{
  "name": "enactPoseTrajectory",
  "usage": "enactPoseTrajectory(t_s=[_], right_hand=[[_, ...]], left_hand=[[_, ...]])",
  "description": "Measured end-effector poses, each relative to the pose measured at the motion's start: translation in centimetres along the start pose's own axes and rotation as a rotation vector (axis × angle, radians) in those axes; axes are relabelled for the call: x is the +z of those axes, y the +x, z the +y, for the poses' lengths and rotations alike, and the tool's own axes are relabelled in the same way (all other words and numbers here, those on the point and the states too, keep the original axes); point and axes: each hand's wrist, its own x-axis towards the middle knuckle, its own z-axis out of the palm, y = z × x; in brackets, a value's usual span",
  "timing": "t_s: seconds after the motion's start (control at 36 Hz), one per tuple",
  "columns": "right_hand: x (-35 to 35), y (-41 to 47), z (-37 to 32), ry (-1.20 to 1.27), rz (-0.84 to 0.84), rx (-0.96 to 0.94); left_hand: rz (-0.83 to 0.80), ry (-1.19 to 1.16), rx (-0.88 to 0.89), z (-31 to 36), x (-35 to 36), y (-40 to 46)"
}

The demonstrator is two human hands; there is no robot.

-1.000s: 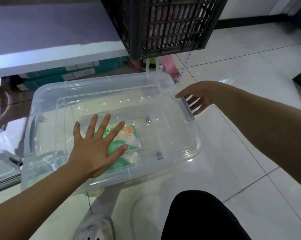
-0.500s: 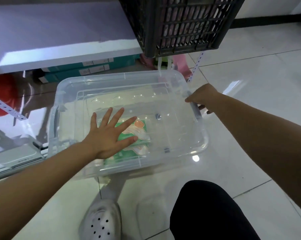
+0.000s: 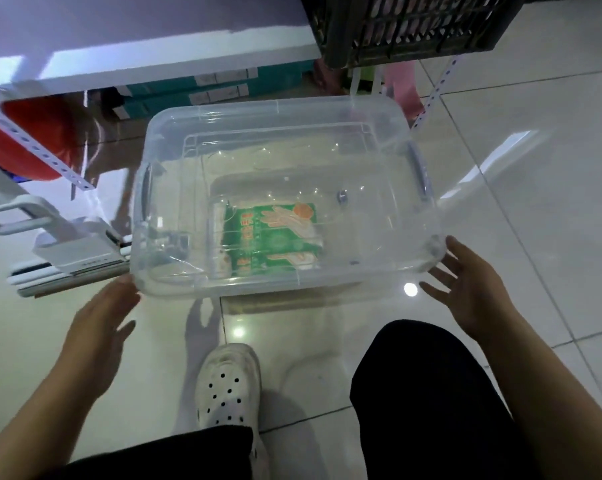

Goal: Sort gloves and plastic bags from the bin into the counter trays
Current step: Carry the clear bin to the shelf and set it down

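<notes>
Two spread hands flank a clear plastic bin on the tiled floor.

The clear bin (image 3: 389, 133) sits on the floor with one green glove packet (image 3: 273, 235) lying flat on its bottom, toward the near wall. The left hand (image 3: 100, 327) hangs outside the bin's near-left corner, fingers loosely spread and holding nothing, its fingertips just beside the rim. The right hand (image 3: 465, 289) is outside the near-right corner, palm up and fingers wide, empty, close to the rim; contact cannot be told. A white perforated clog (image 3: 228, 382) stands on the floor between the hands, nearer than the bin. Past the bin's far-right corner hangs a black slatted crate (image 3: 396, 29); a white shelf edge (image 3: 154, 69) runs beyond the far-left corner.
</notes>
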Motion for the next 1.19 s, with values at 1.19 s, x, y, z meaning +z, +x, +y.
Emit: enactPoseTrajectory(t_s=[1.19], right_hand=[[16.3, -10.6, -21.3, 0.179, -0.488, -0.402]], left_hand=[[0.01, -0.476, 0.209, 23.3, -10.4, -4.9]])
